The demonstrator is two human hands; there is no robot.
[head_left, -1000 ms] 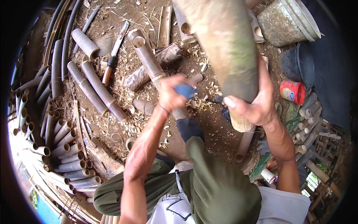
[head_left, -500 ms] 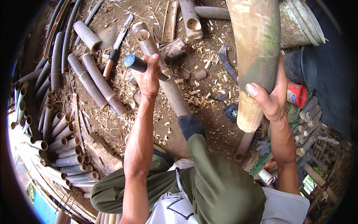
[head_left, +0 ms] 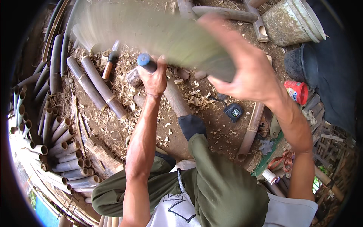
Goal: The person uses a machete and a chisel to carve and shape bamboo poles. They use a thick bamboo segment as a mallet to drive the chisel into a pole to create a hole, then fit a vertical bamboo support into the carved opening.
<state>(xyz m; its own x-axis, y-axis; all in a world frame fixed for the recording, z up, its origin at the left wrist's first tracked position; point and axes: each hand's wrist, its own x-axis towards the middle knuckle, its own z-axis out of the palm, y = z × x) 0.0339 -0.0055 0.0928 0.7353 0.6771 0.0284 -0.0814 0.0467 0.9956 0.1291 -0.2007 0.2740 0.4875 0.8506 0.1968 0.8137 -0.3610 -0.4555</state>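
Note:
My left hand is closed around a dark tool handle with a blue end, held over a bamboo pole. The tool's lower part is hidden by the hand and the club. My right hand grips one end of a thick, pale wooden club. Smeared by motion, the club sweeps across the upper middle, above the tool and the pole's far part. Whether it touches the handle I cannot tell. My dark-socked foot presses against the pole's near end.
Cut bamboo tubes are stacked at left. Beside two bamboo lengths lies a knife, partly covered by the blur. A tape measure rests among shavings. Buckets and a red tub stand at right.
My right hand has swung the club from the right toward the upper left, uncovering the white bucket. My left hand has shifted slightly right with the blue-ended tool.

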